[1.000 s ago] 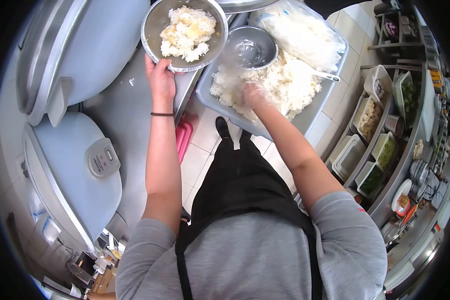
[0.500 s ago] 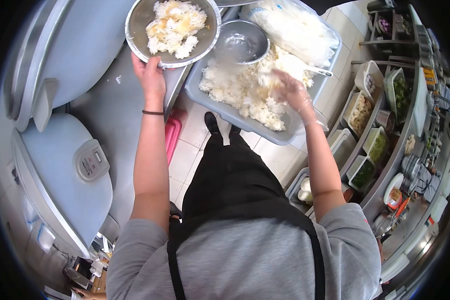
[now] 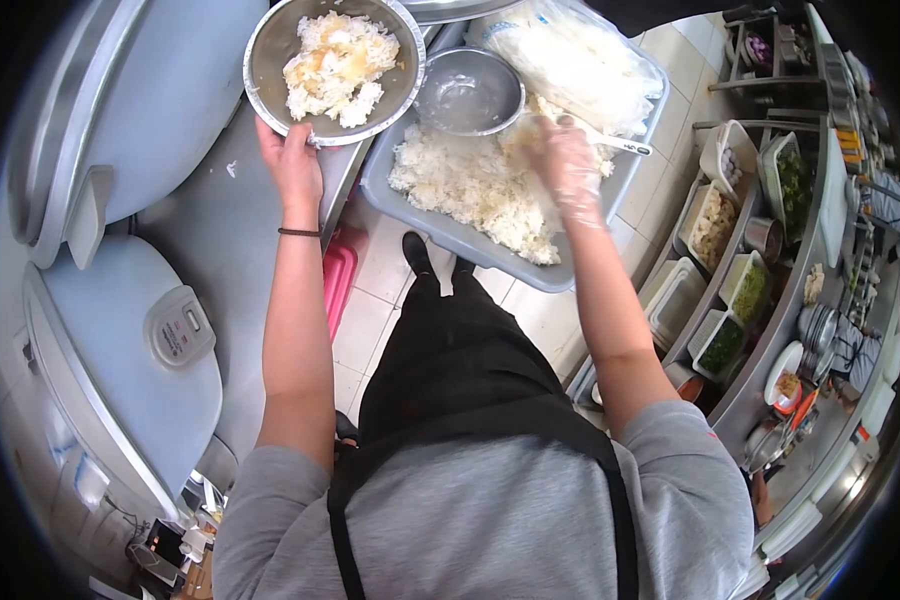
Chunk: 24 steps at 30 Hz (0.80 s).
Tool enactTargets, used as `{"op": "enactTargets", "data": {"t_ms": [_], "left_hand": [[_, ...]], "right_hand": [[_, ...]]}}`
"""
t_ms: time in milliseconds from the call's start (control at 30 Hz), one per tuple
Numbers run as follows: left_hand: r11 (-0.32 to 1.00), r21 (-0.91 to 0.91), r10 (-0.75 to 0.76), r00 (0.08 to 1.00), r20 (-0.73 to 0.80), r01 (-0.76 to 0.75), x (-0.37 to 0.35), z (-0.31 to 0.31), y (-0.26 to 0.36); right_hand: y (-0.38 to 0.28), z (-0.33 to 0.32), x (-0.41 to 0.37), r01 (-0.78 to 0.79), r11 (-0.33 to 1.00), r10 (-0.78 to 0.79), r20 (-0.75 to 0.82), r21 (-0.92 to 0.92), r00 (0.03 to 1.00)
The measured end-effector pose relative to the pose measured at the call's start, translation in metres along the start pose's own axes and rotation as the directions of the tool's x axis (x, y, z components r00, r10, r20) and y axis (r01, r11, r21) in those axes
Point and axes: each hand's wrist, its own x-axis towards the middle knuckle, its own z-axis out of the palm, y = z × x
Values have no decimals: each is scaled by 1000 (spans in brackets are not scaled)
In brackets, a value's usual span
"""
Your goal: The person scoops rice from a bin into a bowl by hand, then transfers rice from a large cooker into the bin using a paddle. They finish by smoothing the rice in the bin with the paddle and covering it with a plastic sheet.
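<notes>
My left hand [image 3: 292, 168] grips the near rim of a metal bowl [image 3: 263, 72], tilted towards me. White rice [image 3: 338, 62], partly tinted yellowish-brown, lies in it. Wearing a clear plastic glove, my right hand [image 3: 568, 170] reaches down into a grey-blue tub [image 3: 375, 180] spread with loose rice [image 3: 460, 180]. Its fingers are blurred and partly hidden at the rice. Close by on the left, a second metal bowl [image 3: 470, 95] sits in the tub. The pale handle of a utensil [image 3: 625, 146] sticks out beyond my right hand.
A filled clear plastic bag [image 3: 575, 65] lies at the tub's far side. A steel counter [image 3: 225, 215] with large lidded containers [image 3: 120, 320] is on my left. To the right, a shelf holds food trays [image 3: 710, 225]. A pink container [image 3: 340, 275] stands below the counter.
My right hand has moved left and slightly up over the rice, nearer the second bowl. The whole view has shifted a little; my left hand still grips its bowl.
</notes>
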Motion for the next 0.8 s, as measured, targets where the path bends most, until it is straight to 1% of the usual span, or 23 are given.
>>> {"op": "enactTargets", "data": {"t_ms": [67, 100, 167, 200, 267, 400, 467, 500, 567, 600, 667, 700, 767, 800], "left_hand": [[1000, -5, -6, 1000, 1, 6, -1, 2, 1], [1000, -14, 0, 1000, 2, 0, -1, 3, 1], [1000, -18, 8, 1000, 3, -8, 0, 3, 2], [1000, -6, 9, 1000, 15, -9, 0, 4, 3], [1000, 3, 6, 1000, 27, -6, -3, 5, 4], [1000, 7, 6, 1000, 23, -6, -2, 4, 4], [1000, 10, 3, 1000, 19, -3, -2, 3, 3], [1000, 13, 8, 1000, 19, -8, -1, 3, 2], [1000, 17, 16, 1000, 19, -16, 1, 0, 1], [1000, 8, 22, 1000, 13, -22, 2, 2, 1], [1000, -1, 25, 1000, 6, -25, 0, 4, 2], [1000, -8, 12, 1000, 11, -12, -2, 6, 6], [1000, -14, 0, 1000, 20, 1, -3, 8, 10], [999, 4, -34, 999, 22, 34, -2, 7, 11]], "right_hand": [[-7, 52, 0, 82, 954, -97, -39, -289, 994], [-5, 59, 3, 83, 954, -99, -40, -287, 994], [-1, 72, 8, 80, 989, -78, 20, -126, 997], [-2, 70, 9, 80, 989, -77, 23, -124, 997], [0, 61, 12, 54, 996, -46, 104, -73, 993], [16, 65, 22, 97, 995, -96, 81, -17, 992], [19, 58, 27, 68, 995, -78, 145, 71, 986], [24, 58, 29, 68, 995, -78, 144, 71, 986], [33, 57, 33, 103, 983, -117, 82, 153, 990], [35, 58, 33, 104, 982, -118, 81, 155, 990], [40, 59, 32, -3, 982, -10, 70, 189, 997], [45, 59, 31, -3, 982, -10, 70, 189, 998], [53, 57, 29, -17, 966, 5, 46, 259, 999], [53, 51, 25, -19, 965, 8, 44, 260, 999]]}}
